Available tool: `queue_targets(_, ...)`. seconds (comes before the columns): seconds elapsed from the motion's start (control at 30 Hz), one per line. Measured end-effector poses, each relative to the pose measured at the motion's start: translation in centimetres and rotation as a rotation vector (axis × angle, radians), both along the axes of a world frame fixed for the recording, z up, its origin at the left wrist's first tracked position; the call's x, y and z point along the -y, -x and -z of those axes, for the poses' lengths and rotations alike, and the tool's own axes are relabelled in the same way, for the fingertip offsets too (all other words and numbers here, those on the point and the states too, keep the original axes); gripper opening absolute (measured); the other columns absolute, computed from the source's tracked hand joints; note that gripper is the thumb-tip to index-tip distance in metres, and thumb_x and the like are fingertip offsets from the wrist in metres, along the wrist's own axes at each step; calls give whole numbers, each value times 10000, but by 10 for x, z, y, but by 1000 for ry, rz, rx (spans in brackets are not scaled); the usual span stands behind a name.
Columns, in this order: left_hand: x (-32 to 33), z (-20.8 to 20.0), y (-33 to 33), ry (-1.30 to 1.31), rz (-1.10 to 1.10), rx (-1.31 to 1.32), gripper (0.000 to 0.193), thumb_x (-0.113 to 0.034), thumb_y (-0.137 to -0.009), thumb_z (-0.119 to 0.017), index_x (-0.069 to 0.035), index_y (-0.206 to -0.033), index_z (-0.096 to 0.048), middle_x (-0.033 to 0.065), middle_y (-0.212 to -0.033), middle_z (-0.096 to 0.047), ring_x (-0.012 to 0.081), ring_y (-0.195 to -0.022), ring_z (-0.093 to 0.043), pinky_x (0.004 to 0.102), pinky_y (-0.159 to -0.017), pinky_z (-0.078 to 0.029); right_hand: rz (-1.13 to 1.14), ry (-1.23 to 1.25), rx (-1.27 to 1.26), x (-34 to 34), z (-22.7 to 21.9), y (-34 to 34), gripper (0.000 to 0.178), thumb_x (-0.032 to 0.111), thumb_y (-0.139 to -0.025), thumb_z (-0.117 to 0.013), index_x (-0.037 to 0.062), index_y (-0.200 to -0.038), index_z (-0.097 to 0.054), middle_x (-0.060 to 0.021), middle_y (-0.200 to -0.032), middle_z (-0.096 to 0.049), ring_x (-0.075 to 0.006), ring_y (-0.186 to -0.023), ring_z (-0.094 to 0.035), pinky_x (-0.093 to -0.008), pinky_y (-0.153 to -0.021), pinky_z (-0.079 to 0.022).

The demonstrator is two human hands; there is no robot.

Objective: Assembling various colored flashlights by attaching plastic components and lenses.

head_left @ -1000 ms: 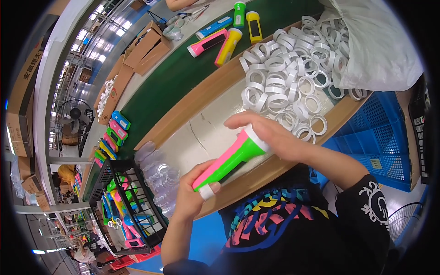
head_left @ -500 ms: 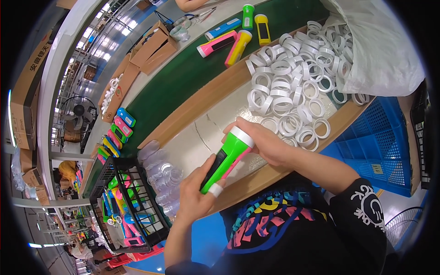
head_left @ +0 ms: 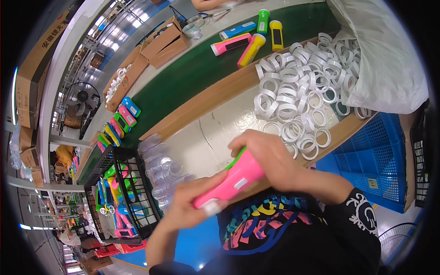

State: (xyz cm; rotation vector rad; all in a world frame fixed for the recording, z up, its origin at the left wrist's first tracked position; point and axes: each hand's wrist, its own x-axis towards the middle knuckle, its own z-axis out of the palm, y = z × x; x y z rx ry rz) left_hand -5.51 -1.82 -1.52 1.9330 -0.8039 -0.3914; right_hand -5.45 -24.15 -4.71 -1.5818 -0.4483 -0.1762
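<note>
Between my hands is a flashlight [head_left: 238, 179], its pink side facing up and a strip of green along the far edge. My left hand [head_left: 190, 201] is wrapped round the narrow tail, which ends in a white cap. Over the wide head closes my right hand [head_left: 270, 158], hiding the front rim. Beyond my right hand lies a heap of white plastic rings [head_left: 293, 96] in a cardboard-sided tray [head_left: 215, 133]. Stacks of clear round lenses [head_left: 162, 169] sit at the tray's left end, near my left hand.
A black basket [head_left: 137, 201] of coloured flashlights stands left. Several flashlights [head_left: 250, 48] lie on the green conveyor belt [head_left: 183, 87] beyond the tray, where another person's arm [head_left: 208, 4] shows. A white sack [head_left: 385, 59] and blue crate [head_left: 371, 160] are at right.
The flashlight has been rolled over, from its green side with the dark panel to its pink side. My right hand has shifted onto its head, and the view has turned slightly.
</note>
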Motion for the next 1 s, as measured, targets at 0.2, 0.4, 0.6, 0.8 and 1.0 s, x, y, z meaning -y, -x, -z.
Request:
queue_targets(0.2,-2,-24,-2,189,217,-197,491,-35,-696,-735,-22,-1169,-603,177,-971,-656,273,-835,-658,329,-725,-506,-37,281,626,17,-41,22,235,212,-705,-662,20,-815,-584,-133,-825,-578,-249,-658,-579,-381,-508,-467)
queue_targets(0.4,27,31,-14,-666,131,794,596,-133,-695,-684,-210,-1264,-523,120,-960,-588,206,-548,-581,310,-473,-493,-28,-291,-924,6,73,-43,438,386,-947,-400,8,-888,-614,-94,-832,-582,-159,-769,-549,-280,-699,-462)
queue_targets(0.6,18,60,1,-61,-371,100,664,-139,-728,-742,0,-1300,-434,171,-1074,-609,238,-915,-628,317,-801,-480,-147,-516,-629,12,52,-31,426,373,-966,-401,74,-1265,-454,-76,-1139,-549,-182,-1050,-536,-330,-888,-432)
queue_targets(0.8,31,89,26,350,-399,-639,641,-84,-731,-735,-20,-1283,-416,128,-1059,-606,154,-895,-599,266,-762,-483,-180,-826,-508,-11,61,-15,446,369,-912,-525,67,-1223,-425,-148,-1183,-517,-274,-1143,-517,-444,-959,-418)
queue_targets(1.0,30,123,42,1314,123,-1665,731,-364,-747,-717,-19,-1292,-372,164,-901,-590,207,-585,-555,280,-493,-446,-267,-1010,-561,-20,53,-19,401,350,-908,-538,58,-1168,-450,-165,-1116,-551,-329,-1118,-522,-458,-938,-449)
